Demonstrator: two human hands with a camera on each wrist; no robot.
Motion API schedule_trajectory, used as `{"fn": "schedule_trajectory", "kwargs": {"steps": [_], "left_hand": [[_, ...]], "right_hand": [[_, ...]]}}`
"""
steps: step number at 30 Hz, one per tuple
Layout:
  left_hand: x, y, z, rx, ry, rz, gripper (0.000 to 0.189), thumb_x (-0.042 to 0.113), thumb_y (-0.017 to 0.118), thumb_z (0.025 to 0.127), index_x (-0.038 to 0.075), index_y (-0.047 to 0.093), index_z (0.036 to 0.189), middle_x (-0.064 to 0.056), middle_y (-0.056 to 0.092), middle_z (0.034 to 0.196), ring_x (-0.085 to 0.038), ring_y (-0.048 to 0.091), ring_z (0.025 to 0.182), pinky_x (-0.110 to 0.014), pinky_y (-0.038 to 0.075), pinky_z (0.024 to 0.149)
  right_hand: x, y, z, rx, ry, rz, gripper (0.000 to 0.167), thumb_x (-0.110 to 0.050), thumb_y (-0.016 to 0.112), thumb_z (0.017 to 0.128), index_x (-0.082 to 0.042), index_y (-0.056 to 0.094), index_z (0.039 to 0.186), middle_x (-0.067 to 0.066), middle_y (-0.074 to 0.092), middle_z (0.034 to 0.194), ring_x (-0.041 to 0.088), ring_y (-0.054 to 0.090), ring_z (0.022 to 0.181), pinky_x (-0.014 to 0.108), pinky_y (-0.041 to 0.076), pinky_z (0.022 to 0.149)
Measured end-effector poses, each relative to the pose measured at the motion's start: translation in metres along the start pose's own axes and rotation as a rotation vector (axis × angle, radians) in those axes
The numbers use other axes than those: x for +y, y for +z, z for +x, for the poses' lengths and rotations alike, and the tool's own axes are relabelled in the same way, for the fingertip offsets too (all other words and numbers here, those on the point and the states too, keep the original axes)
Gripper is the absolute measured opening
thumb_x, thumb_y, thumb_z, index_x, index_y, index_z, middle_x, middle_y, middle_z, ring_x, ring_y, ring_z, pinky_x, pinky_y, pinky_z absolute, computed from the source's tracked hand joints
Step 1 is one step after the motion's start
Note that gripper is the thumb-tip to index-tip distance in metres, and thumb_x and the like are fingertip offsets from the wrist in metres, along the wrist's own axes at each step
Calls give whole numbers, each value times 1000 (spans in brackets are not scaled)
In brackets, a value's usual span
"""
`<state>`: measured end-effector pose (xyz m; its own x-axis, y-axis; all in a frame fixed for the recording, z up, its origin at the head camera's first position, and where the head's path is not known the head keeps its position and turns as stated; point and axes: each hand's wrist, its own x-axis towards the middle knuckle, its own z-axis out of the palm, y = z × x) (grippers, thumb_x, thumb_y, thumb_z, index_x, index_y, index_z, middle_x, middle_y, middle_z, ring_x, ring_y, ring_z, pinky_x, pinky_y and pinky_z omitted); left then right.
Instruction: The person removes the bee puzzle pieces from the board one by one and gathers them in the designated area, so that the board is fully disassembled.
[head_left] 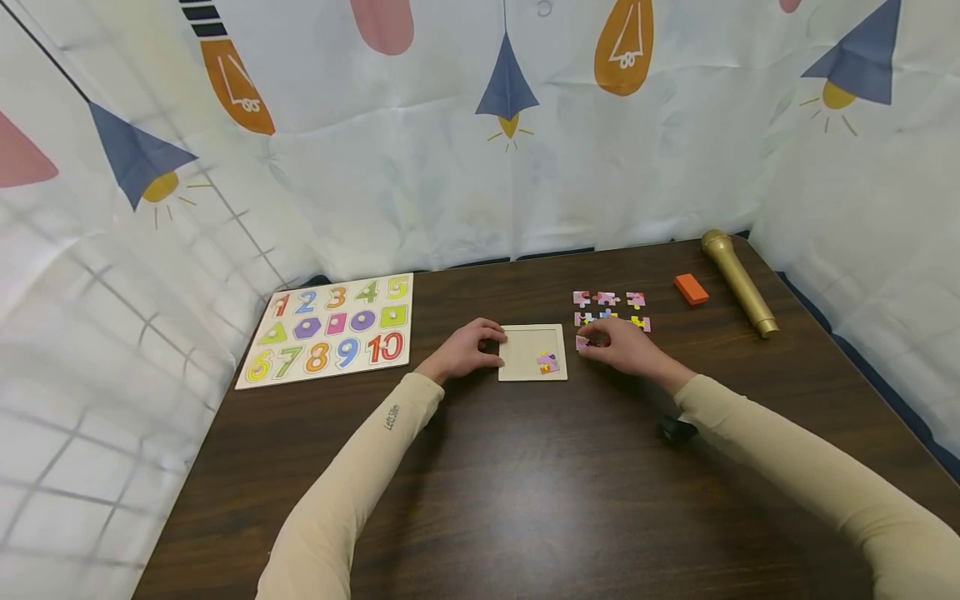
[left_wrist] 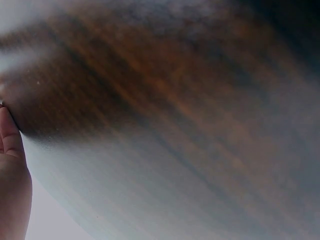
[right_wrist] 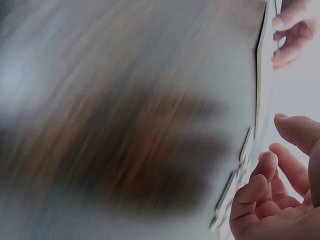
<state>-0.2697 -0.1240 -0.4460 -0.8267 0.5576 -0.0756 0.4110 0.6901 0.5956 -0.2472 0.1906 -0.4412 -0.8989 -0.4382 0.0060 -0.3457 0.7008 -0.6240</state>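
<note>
A small square wooden puzzle tray (head_left: 517, 352) lies on the dark table, with a joined pink and yellow bit of jigsaw (head_left: 548, 362) in its lower right corner. My left hand (head_left: 470, 348) holds the tray's left edge between curled fingers and thumb. To the right of the tray, my right hand (head_left: 621, 346) is over the loose jigsaw pieces (head_left: 636, 299). Its thumb and index finger stand apart around a pink piece (head_left: 582, 342); the right wrist view shows a gap between those tips. This hand hides part of the lower rows.
A number and shape board (head_left: 352, 320) lies at the left. Beyond the pieces at the right are an orange block (head_left: 691, 289) and a gold microphone (head_left: 738, 279). A small black object (head_left: 677, 429) shows under the right sleeve. Patterned cloth hangs behind the table.
</note>
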Motion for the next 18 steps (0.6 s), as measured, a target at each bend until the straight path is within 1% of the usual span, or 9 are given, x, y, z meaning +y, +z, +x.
{"fn": "schedule_trajectory", "kwargs": {"steps": [2, 4, 8, 10, 14, 18], "left_hand": [[0, 0, 0, 3, 0, -2, 43, 20, 76, 86, 4, 65, 124, -10, 51, 135, -25, 47, 126, -38, 38, 107], [0, 0, 0, 5, 0, -2, 43, 20, 76, 86, 4, 65, 124, -10, 51, 135, -25, 47, 126, -38, 38, 107], [1, 0, -1, 2, 3, 1, 42, 19, 76, 86, 3, 65, 124, -10, 51, 134, -25, 47, 126, -39, 38, 107], [1, 0, -1, 1, 6, 2, 42, 19, 76, 86, 3, 65, 124, -10, 51, 134, -25, 47, 126, -39, 38, 107], [1, 0, -1, 2, 5, -3, 42, 18, 76, 86, 3, 65, 124, -10, 52, 134, -25, 47, 126, -39, 37, 107], [2, 0, -1, 3, -1, -4, 42, 19, 76, 86, 3, 65, 124, -10, 51, 134, -25, 47, 126, -38, 37, 107]], "right_hand": [[-4, 4, 2, -3, -19, 10, 35, -19, 70, 90, 0, 67, 119, 11, 67, 104, 21, 53, 80, 34, 44, 69], [-9, 7, 3, -10, -28, 22, 35, -19, 71, 90, 0, 67, 119, 11, 66, 104, 22, 54, 82, 34, 45, 72], [-17, 13, 6, -36, -21, 40, 37, -20, 73, 88, -2, 67, 120, 11, 64, 107, 23, 55, 86, 35, 47, 75], [-20, 15, 8, -45, -23, 41, 38, -20, 74, 88, -3, 67, 120, 10, 64, 108, 23, 54, 85, 34, 47, 74], [-25, 19, 10, -60, -27, 44, 38, -20, 75, 87, -4, 67, 121, 8, 65, 106, 20, 53, 78, 32, 46, 68], [-27, 22, 10, -78, -44, 61, 40, -19, 75, 87, -3, 66, 122, 9, 65, 108, 17, 52, 73, 30, 45, 66]]}}
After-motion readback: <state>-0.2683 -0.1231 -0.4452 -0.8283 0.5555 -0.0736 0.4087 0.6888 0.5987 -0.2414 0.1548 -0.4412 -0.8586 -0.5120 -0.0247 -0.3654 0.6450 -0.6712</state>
